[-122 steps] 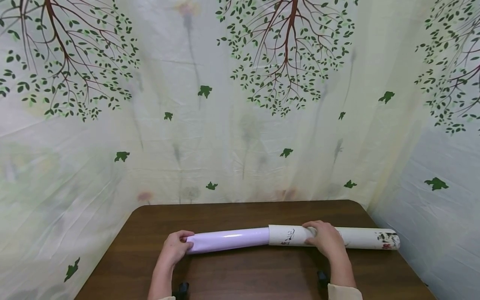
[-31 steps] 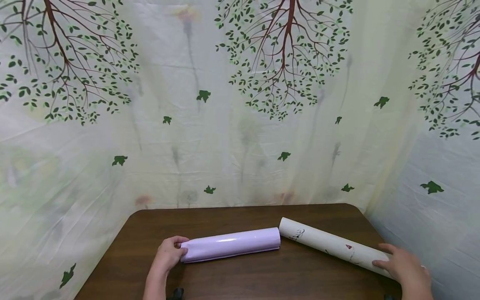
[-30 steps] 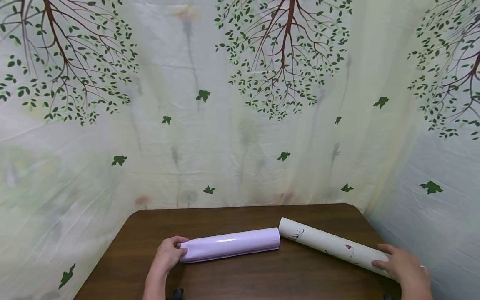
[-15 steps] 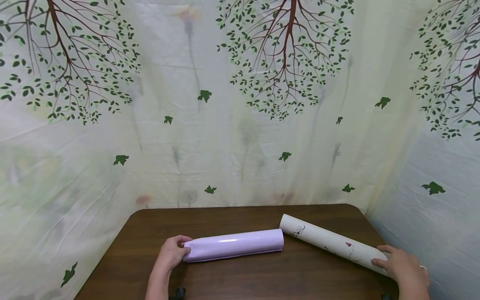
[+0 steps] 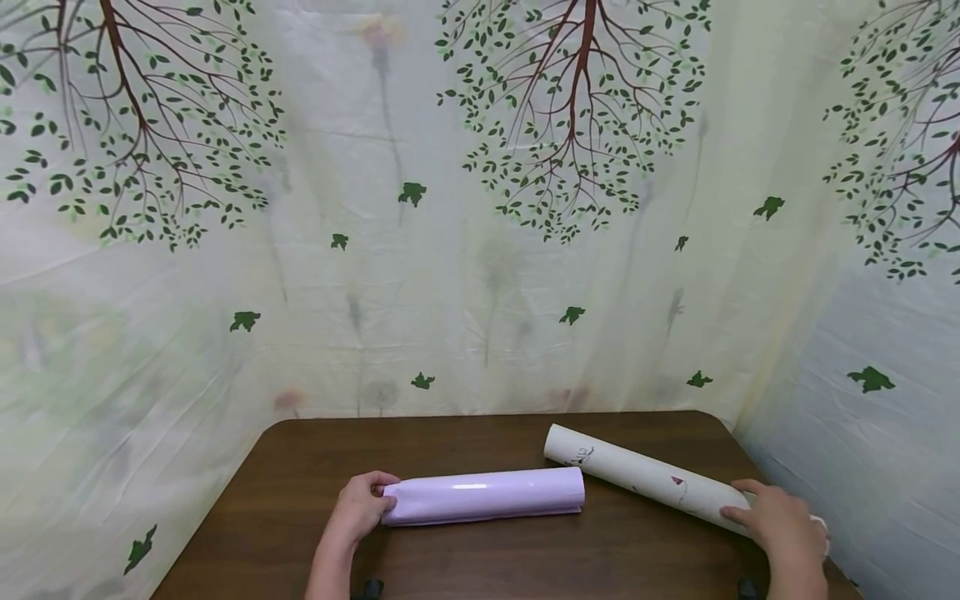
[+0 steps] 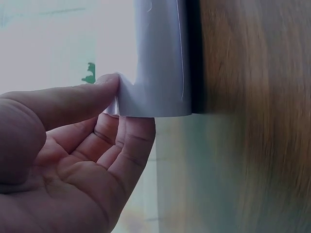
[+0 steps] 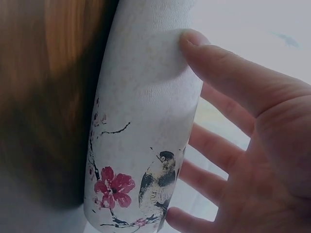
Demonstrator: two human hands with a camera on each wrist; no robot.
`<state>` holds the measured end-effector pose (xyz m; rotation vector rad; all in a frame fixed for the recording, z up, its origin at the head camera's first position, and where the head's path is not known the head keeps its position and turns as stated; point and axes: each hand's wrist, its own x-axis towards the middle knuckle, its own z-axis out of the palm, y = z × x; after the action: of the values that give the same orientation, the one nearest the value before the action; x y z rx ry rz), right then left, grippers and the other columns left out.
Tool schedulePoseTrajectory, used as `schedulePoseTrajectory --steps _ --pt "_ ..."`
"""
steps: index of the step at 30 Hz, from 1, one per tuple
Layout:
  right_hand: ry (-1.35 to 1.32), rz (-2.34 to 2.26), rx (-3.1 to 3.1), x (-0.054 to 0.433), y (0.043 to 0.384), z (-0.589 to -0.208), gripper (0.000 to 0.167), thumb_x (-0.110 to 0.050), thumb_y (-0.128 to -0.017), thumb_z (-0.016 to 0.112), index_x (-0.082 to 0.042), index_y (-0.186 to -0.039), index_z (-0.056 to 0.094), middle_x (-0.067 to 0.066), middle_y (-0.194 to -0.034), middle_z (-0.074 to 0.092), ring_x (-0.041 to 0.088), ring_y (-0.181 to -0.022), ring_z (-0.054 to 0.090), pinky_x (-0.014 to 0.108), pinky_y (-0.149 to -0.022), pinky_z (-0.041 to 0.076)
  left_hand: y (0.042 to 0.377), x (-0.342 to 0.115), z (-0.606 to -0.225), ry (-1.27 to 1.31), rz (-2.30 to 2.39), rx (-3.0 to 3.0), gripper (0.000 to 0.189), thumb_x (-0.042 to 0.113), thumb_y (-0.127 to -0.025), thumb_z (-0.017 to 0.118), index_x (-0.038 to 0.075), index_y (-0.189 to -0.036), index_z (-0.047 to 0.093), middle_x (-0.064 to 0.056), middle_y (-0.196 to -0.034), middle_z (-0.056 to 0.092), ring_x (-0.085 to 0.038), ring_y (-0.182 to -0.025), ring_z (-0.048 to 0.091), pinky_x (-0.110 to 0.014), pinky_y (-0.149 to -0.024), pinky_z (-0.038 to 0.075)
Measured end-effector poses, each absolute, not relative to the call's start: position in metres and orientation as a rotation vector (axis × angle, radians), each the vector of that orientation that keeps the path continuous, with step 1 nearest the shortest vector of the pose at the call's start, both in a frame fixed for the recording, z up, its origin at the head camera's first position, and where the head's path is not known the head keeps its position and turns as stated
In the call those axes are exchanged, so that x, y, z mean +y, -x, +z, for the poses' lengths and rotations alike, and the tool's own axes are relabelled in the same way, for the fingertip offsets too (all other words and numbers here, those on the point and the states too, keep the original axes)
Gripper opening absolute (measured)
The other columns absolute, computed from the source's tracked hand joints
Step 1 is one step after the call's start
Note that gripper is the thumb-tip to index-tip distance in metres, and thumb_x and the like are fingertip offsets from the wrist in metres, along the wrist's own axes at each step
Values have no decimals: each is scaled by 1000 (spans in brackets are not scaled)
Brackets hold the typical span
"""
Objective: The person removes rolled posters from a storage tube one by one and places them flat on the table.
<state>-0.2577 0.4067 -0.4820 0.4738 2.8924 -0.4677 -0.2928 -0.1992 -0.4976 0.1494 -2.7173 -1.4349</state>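
Note:
A glossy lilac roll of sheet (image 5: 487, 496) lies across the middle of the table in the head view. My left hand (image 5: 363, 504) pinches its left end; in the left wrist view the thumb (image 6: 99, 92) presses the sheet's edge from one side, fingers behind it. To the right, a white textured roll (image 5: 645, 479) slants from back left to front right, its far end just behind the lilac roll's right end. My right hand (image 5: 783, 521) grips it near its near end. A pink flower and a bird (image 7: 158, 179) are printed there.
Both rolls are on a brown wooden table (image 5: 480, 567) with rounded far corners. A pale curtain (image 5: 480, 333) printed with trees and green leaves hangs behind it and along both sides.
Seconds ago the lilac roll was partly inside the white one; they are now apart, the white one slanted. In the last half second the lilac roll shifted right and the white roll left.

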Motion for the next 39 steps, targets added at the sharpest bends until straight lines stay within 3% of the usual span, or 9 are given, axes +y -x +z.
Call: schedulePoseTrajectory --steps 9,22,39 --pt "-417 -471 2973 391 274 -486 91 -70 -84 76 -10 -149 56 34 -138 60 62 -115 56 78 -88 44 295 -188 -498 -144 -1458 -2718 26 -6 -85 76 -2 -110 76 -10 -93 65 -20 -85 57 -29 -70 48" --pt "-359 -480 3102 343 294 -480 71 -54 -90 79 -13 -145 62 31 -141 61 62 -125 50 80 -97 37 294 -182 -497 -161 -1454 -2721 25 -6 -85 74 -1 -109 76 -10 -94 66 -20 -85 58 -27 -70 48" --pt "-301 -508 3150 309 312 -483 64 -45 -92 80 -11 -143 64 31 -141 61 60 -128 50 81 -103 34 294 -179 -499 -116 -1421 -2716 23 -5 -84 76 1 -107 77 -8 -92 66 -18 -81 56 -28 -68 47"
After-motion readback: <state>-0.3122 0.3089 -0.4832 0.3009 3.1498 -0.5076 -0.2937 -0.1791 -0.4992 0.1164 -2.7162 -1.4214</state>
